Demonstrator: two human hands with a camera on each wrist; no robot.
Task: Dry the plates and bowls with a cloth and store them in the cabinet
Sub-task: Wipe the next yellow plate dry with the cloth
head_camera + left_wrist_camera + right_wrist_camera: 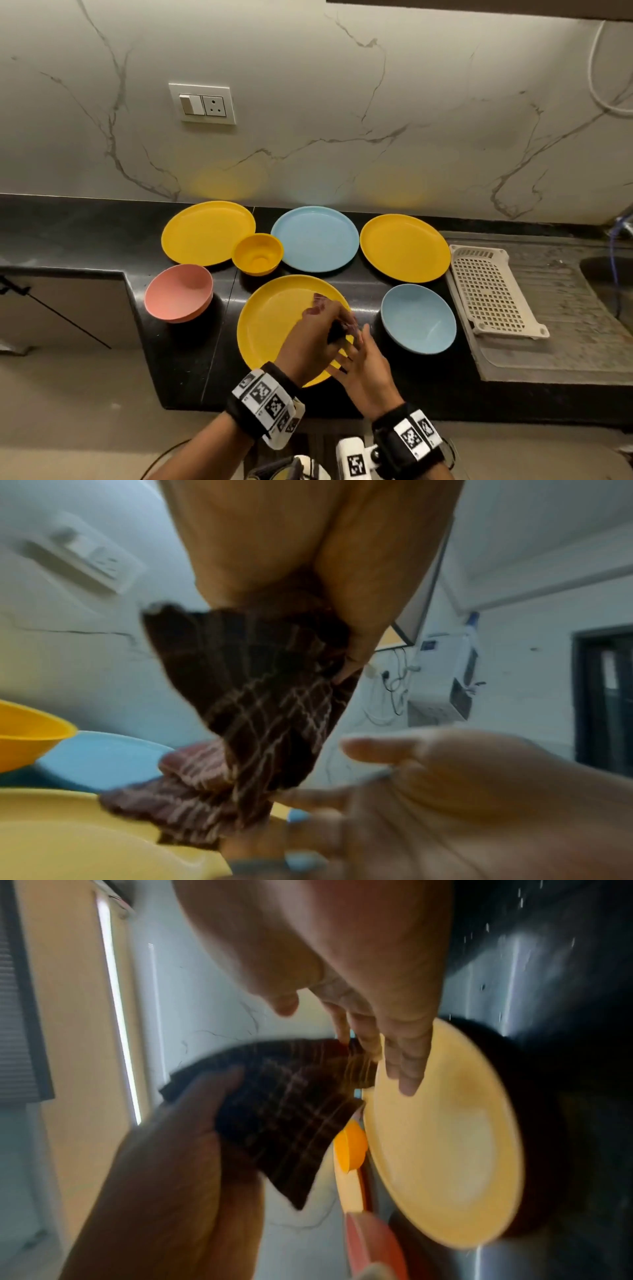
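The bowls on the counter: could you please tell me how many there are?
3: a pink bowl at the counter's left edge, a small yellow bowl among the plates, a blue bowl beside the drying rack. None appears hidden.

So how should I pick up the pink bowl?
Probably take the pink bowl by its rim, coming from the left front. It sits upright and open at the counter's corner edge, so that side is free; plates and the yellow bowl crowd the other.

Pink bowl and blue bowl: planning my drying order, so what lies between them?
In the head view, the near yellow plate lies between pink bowl and blue bowl.
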